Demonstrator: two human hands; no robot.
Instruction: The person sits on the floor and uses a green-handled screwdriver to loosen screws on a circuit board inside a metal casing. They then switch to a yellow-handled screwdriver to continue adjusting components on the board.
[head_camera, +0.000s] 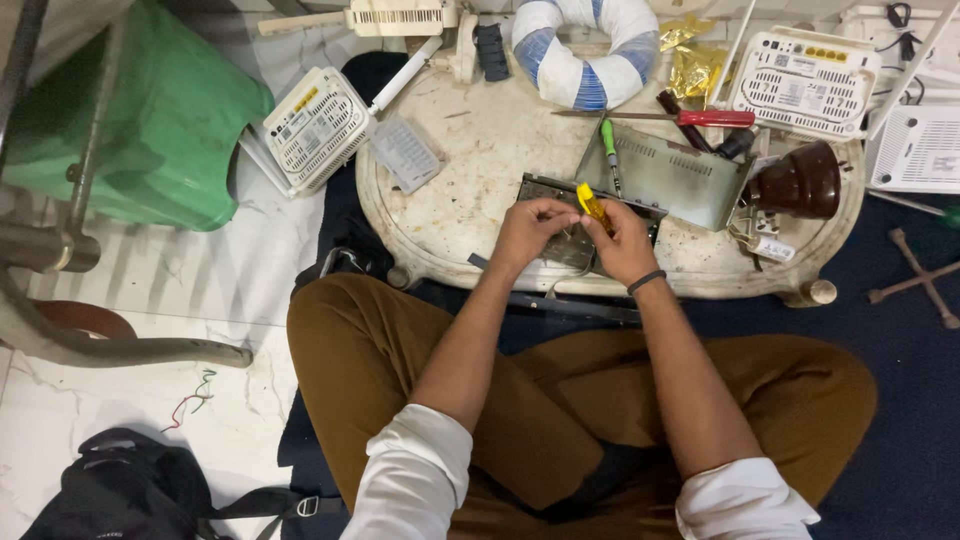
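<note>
Head view | left hand (528, 228) pinched, fingertips by the yellow tool's low end | yellow tool (592, 204) clamped in right hand (624, 243), long axis slanting up-left, just above metal box (560, 215) | low round table (470, 170), white routers, screwdrivers | marble floor, blue mat.

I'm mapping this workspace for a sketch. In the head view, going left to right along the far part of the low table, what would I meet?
White router → blue-and-white ring → red-handled screwdriver → second white router → dark brown pot.
</note>
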